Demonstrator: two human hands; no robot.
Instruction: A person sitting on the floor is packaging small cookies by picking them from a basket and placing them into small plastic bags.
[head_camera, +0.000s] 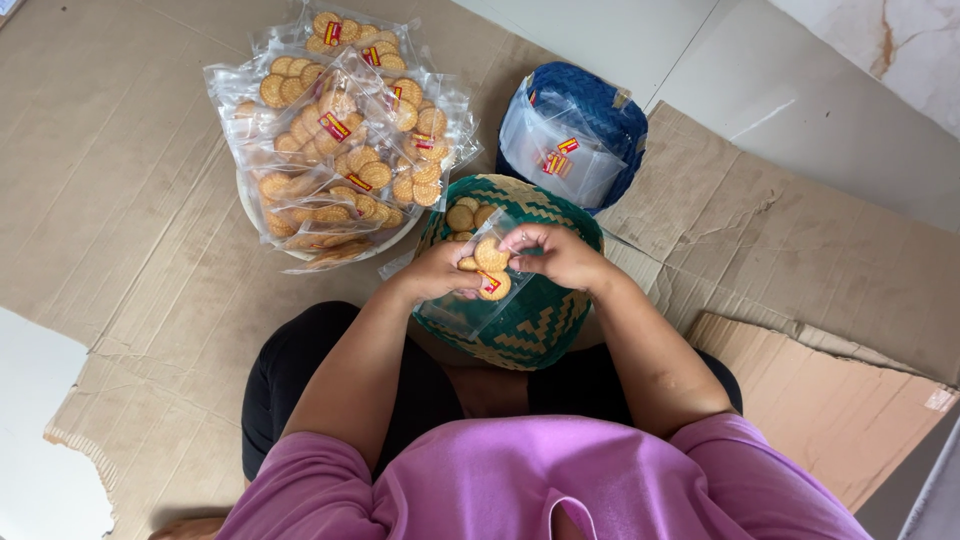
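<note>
My left hand (437, 270) and my right hand (560, 254) meet over a green woven basket (535, 325) that rests in my lap. Between them they hold a clear plastic bag (478, 300) with a red and yellow label. My left hand grips the bag from the left side. My right hand's fingers pinch a round golden biscuit (490, 254) at the bag's mouth. A second biscuit (496, 288) lies inside the bag. More loose biscuits (464, 216) sit in the basket beyond my hands.
A white plate (300, 252) at the upper left carries a heap of filled biscuit bags (345, 130). A blue woven basket (600, 105) with empty labelled bags stands behind the green one. Flattened cardboard (120, 200) covers the floor.
</note>
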